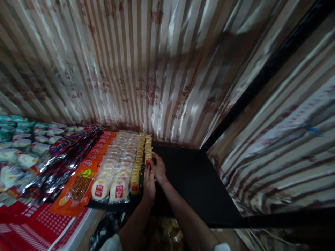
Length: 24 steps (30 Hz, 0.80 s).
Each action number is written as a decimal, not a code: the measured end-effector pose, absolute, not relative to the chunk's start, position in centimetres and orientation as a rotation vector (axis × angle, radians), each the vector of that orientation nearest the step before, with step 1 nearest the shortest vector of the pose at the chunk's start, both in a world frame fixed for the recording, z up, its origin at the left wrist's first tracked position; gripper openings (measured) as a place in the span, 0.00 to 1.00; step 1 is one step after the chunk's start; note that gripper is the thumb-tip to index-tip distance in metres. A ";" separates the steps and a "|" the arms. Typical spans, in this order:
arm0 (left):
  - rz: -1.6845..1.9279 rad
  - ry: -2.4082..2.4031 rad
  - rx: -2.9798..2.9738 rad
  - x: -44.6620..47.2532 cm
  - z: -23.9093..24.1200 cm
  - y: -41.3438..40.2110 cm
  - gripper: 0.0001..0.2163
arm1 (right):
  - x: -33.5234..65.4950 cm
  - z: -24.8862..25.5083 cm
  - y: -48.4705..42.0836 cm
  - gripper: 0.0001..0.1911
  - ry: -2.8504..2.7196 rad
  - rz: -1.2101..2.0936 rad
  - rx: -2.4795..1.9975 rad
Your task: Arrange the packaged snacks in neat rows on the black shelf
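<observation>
Both my hands meet at the near end of a short row of small yellow snack packs on a black shelf. My left hand has its fingers curled against the lowest pack of that row. My right hand pinches the same pack from the right. A longer row of yellow packs lies just to the left, and beside it rows of round white cakes in clear wrappers.
Orange snack packets, dark red foil packs and green-and-white packets fill the shelf to the left. A striped shiny sheet covers the back and right walls. A plastic bag with more goods sits below my arms.
</observation>
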<state>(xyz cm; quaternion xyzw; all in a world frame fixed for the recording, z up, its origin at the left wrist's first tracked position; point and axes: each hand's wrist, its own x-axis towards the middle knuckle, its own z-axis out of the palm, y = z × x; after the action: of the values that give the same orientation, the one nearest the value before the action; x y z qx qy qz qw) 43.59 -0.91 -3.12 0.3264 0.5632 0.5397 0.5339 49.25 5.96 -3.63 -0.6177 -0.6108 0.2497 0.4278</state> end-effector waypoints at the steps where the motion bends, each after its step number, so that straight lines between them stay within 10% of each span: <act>1: 1.285 1.341 0.778 43.6 -3.3 -0.8 0.23 | 49.2 -3.8 5.9 0.20 -1.514 0.636 -1.537; 24: 1.354 1.313 0.726 42.8 -4.0 -0.9 0.18 | 48.5 -3.8 5.2 0.22 -1.486 0.689 -1.592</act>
<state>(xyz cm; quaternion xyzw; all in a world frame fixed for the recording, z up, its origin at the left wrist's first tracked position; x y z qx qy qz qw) 42.78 -0.86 -4.04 0.3045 0.5504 0.5674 0.5314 48.51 5.21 -3.78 -0.6338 -0.5916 0.2745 0.4158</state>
